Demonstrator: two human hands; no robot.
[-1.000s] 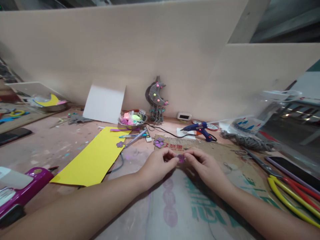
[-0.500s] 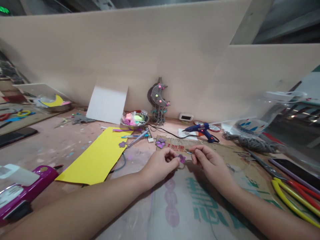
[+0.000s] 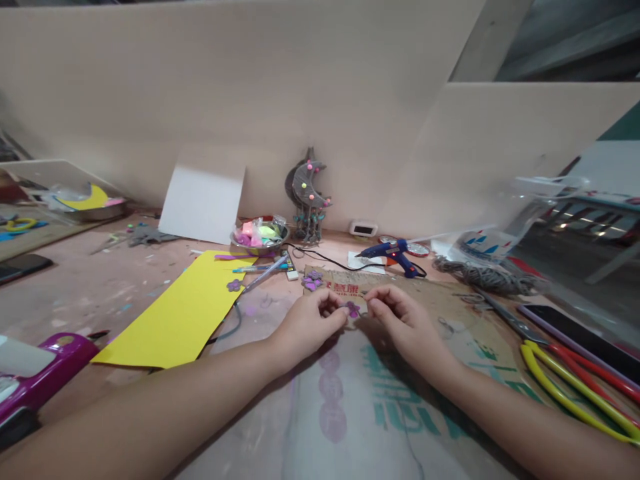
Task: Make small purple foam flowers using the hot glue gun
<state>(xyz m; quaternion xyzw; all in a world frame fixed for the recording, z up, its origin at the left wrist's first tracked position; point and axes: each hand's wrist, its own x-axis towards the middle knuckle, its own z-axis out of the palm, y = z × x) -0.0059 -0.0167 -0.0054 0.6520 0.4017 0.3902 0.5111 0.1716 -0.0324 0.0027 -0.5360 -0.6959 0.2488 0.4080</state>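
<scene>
My left hand point(image 3: 317, 320) pinches a small purple flower with a grey edge point(image 3: 353, 309) between thumb and fingers. Close on its right, my right hand point(image 3: 405, 323) is closed in a pinch at the flower's edge. Whatever its fingertips hold is too small and too covered to name. Both hands are over a brown cardboard sheet point(image 3: 350, 380) with green and red print. Beyond the left hand lie more purple flowers point(image 3: 313, 280) on the cardboard's far edge. Another purple flower point(image 3: 234, 285) rests on the yellow sheet point(image 3: 175, 313).
A blue glue gun point(image 3: 387, 250) with a lit red light lies behind the hands. Right are grey yarn point(image 3: 485, 275), yellow-and-red-handled scissors point(image 3: 537, 357) and a phone point(image 3: 585, 337). A bowl of colourful packets point(image 3: 260, 237) and a grey moon ornament point(image 3: 307, 190) stand at the back.
The whole view has shifted a little, so things appear further left and higher. My right fingertips are slightly nearer the flower, and the metallic piece seen at them earlier is now mostly hidden.
</scene>
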